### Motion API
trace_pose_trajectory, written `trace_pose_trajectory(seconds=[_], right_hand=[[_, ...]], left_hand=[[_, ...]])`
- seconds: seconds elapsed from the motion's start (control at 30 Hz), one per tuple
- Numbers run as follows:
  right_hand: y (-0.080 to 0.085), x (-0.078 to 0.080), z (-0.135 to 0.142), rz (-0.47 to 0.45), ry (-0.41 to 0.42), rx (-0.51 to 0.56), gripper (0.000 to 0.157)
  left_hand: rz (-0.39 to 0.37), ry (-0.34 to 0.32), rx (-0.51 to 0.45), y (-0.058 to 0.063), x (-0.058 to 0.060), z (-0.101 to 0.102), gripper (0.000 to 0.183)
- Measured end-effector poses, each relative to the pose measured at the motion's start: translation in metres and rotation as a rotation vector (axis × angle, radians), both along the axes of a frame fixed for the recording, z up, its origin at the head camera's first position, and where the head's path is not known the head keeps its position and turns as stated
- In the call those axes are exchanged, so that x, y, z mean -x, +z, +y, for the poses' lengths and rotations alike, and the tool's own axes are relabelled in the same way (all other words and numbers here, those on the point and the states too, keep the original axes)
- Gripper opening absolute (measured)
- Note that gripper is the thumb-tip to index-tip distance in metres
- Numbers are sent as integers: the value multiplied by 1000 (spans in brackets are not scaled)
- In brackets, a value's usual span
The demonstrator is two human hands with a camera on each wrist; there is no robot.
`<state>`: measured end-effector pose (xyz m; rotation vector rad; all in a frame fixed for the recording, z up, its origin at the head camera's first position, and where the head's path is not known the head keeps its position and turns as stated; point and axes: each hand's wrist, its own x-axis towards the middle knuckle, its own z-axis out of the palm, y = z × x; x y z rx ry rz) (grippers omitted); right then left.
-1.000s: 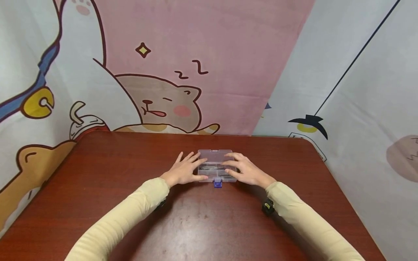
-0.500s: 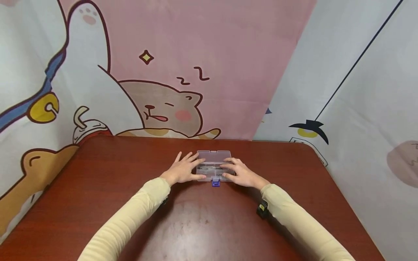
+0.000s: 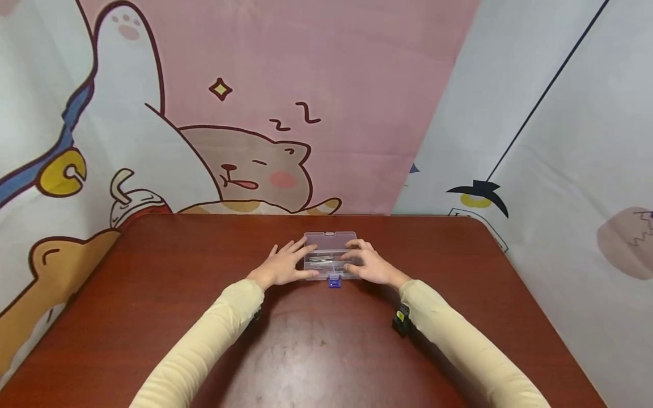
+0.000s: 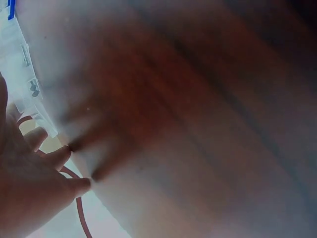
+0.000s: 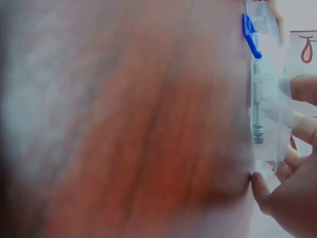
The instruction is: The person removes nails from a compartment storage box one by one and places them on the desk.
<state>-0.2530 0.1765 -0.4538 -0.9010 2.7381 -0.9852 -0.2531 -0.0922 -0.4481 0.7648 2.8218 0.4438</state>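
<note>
A clear plastic compartment box [image 3: 330, 241] lies on the tabletop, its blue latch [image 3: 334, 281] facing me. Thin metal rods [image 3: 320, 259] show through its plastic. In the right wrist view one metal piece [image 5: 258, 134] has a ringed, thread-like end. My left hand [image 3: 280, 267] is at the box's left side, fingers spread and mostly straight, thumb reaching along the front corner. At the right side, my right hand [image 3: 374, 267] has its fingers extended over the edge, lightly bent. The right wrist view places the fingertips against the box wall.
The reddish-brown table [image 3: 306, 351] spreads out around the box and ends a short way behind it. A cartoon-printed cloth [image 3: 357, 85] hangs beyond that far edge and along both sides. A dark device [image 3: 401, 320] is strapped at my right wrist.
The box has slid a little away from me toward the far edge, with both hands moving along beside it. The head view has shifted slightly. The fingers keep much the same spread.
</note>
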Motion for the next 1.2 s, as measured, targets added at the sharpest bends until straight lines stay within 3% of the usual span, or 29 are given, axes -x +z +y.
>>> trace_pose_trajectory(seconds=[0.3,0.73,1.0,1.2], right_hand=[[2,8,-7,-33,0,-12,18],[1,10,-5,-62,-22,51,13],[-1,9,0,-44,-9,144,13],[-3,8,2,26,-11,214,9]], left_hand=[[-69,6,-22,5,0,-3,78],[-72,8,-52,4,-2,-2,79],[-73,10,-45,2,-1,-1,79],[-84,21,-39,4,0,0,79]])
